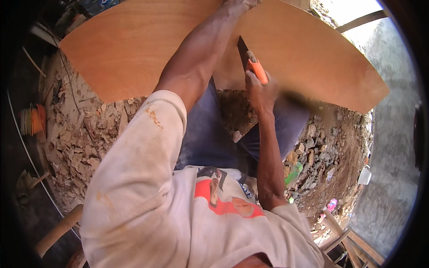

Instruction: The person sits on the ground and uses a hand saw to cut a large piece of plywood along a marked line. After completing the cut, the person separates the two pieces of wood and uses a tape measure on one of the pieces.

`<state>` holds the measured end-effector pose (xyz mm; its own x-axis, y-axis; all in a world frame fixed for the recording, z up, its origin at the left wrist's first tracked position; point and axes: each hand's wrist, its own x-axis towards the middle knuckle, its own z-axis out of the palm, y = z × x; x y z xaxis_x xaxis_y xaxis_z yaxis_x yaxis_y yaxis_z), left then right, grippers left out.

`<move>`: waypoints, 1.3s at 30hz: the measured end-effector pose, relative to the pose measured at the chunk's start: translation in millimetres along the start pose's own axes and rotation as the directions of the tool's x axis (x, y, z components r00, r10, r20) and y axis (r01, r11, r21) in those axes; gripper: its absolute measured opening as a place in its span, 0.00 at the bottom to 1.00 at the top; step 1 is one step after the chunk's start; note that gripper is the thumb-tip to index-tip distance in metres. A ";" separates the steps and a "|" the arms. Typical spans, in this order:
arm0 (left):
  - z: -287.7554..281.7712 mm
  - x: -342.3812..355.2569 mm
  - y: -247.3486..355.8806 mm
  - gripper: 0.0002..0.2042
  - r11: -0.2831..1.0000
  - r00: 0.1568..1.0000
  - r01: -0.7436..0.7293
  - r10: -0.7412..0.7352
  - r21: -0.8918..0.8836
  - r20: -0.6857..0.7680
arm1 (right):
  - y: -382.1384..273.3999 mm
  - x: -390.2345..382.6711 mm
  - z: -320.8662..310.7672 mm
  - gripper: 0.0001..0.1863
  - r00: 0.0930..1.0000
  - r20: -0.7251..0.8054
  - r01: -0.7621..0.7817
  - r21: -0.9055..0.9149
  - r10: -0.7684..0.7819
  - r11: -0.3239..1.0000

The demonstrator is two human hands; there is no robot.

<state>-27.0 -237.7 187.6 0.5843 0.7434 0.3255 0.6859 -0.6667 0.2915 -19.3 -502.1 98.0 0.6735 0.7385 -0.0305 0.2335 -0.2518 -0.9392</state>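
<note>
A wide orange-brown plywood sheet (129, 49) lies across the top of the view, over my legs. My left hand (237, 5) is on the sheet at the very top, its fingers too cut off to read. My right hand (260, 94) is closed on a handsaw with an orange handle (256, 68). The saw's dark blade (242, 48) slants up and away over the plywood, in the part right of my left forearm.
Rubble (80, 147) covers the ground on both sides of my legs. An orange reel (36, 119) is at left, a wooden pole (58, 230) at lower left, a grey wall (391, 169) at right, and wooden pieces (353, 248) at lower right.
</note>
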 end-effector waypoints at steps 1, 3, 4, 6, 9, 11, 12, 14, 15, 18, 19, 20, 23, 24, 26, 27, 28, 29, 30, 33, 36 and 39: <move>2.2 -0.9 -1.8 0.31 1.000 1.000 0.005 -0.005 -0.003 0.005 | 9.8 -5.9 -3.7 0.10 0.999 0.019 -0.038 0.001 0.038 0.999; -6.4 8.8 -5.3 0.31 1.000 1.000 0.002 -0.001 0.019 -0.022 | 9.4 -34.8 -10.3 0.10 1.000 0.004 -0.015 0.071 0.014 0.997; -2.3 1.3 -2.1 0.31 1.000 1.000 0.011 -0.011 0.007 -0.004 | 7.8 -82.7 -23.7 0.09 1.000 -0.024 0.018 0.113 -0.015 0.993; -8.1 10.7 -9.7 0.31 1.000 1.000 0.017 -0.017 0.012 -0.020 | 6.9 -126.7 -37.3 0.10 0.996 -0.044 0.081 0.042 -0.080 0.996; -8.2 3.4 -4.2 0.31 1.000 1.000 0.010 -0.010 0.020 -0.019 | 15.3 -99.8 -31.3 0.16 0.996 0.000 0.090 0.039 -0.090 0.995; -4.3 3.7 -1.5 0.31 1.000 1.000 0.011 -0.011 -0.006 -0.010 | 6.0 -44.6 -7.6 0.12 0.997 -0.025 0.071 -0.026 -0.072 0.997; -2.3 4.1 2.1 0.31 1.000 1.000 -0.001 0.001 -0.007 -0.008 | -4.7 -21.7 1.2 0.11 0.999 -0.023 0.039 -0.017 -0.040 0.999; -5.0 3.5 0.2 0.31 1.000 1.000 0.011 -0.011 0.008 -0.011 | -12.8 -3.4 8.1 0.10 0.999 0.007 0.043 -0.013 -0.043 0.999; -0.6 1.4 -5.9 0.32 1.000 1.000 0.021 -0.021 0.006 -0.002 | -5.5 -18.2 4.4 0.10 0.999 0.025 0.022 -0.043 -0.021 0.999; -14.5 9.0 -7.8 0.32 0.999 0.999 0.026 -0.026 0.020 -0.030 | 7.2 -81.6 -16.6 0.12 1.000 0.012 0.026 0.090 -0.028 0.996; -12.1 12.0 -6.0 0.32 1.000 0.999 0.019 -0.018 0.015 -0.027 | 10.2 -105.3 -28.2 0.11 1.000 0.005 -0.003 0.087 0.002 0.996; -9.5 8.4 -5.8 0.32 1.000 1.000 0.020 -0.020 0.004 -0.022 | 11.5 -124.6 -38.2 0.11 1.000 -0.003 -0.031 0.084 0.031 0.996; -15.7 7.4 -3.2 0.32 1.000 0.999 0.021 -0.021 0.012 -0.028 | 19.4 -87.0 -21.3 0.11 0.999 -0.036 0.021 0.083 -0.018 0.996; -13.7 8.8 -2.7 0.32 1.000 1.000 0.019 -0.019 0.002 -0.023 | 22.9 -62.3 -13.5 0.11 0.998 -0.051 0.032 0.062 -0.029 0.998; -9.0 7.7 -0.3 0.32 1.000 1.000 0.015 -0.015 -0.001 -0.011 | 21.1 -6.8 8.7 0.10 0.998 -0.064 0.009 0.027 -0.007 1.000; -8.4 6.9 -2.3 0.32 1.000 1.000 0.023 -0.023 0.006 -0.007 | 13.6 -5.8 7.7 0.11 0.999 -0.038 -0.019 0.032 0.020 0.999; -7.3 7.6 -4.3 0.32 1.000 1.000 0.028 -0.028 0.008 -0.005 | 4.2 -4.5 5.2 0.11 0.999 -0.012 -0.048 0.036 0.048 0.998; -11.8 12.3 -8.6 0.32 0.999 0.999 0.032 -0.032 0.007 -0.016 | -3.3 -4.0 4.6 0.11 0.997 0.017 -0.071 0.032 0.071 0.997; -18.4 17.9 -16.9 0.32 0.999 0.999 0.038 -0.038 0.012 -0.036 | 0.7 -19.8 3.0 0.11 1.000 0.015 -0.027 0.048 0.026 0.998; -9.4 11.5 -6.8 0.33 0.999 0.999 0.035 -0.035 -0.003 -0.004 | 7.0 -89.1 -14.7 0.10 1.000 -0.016 -0.015 0.080 0.017 0.997; -16.2 10.3 -9.3 0.33 0.999 0.999 0.034 -0.033 0.020 -0.008 | -22.8 -127.0 -28.3 0.09 0.992 0.013 -0.125 0.189 0.125 0.974; -9.4 13.1 -5.5 0.33 1.000 1.000 0.029 -0.029 -0.006 0.004 | 2.8 -91.2 -25.4 0.08 1.000 0.002 -0.003 0.068 0.002 0.998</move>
<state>-27.2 -224.8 198.8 0.5660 0.7625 0.3134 0.7000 -0.6454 0.3057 -62.2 -586.1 106.8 0.6725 0.7393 -0.0336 0.1838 -0.2108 -0.9601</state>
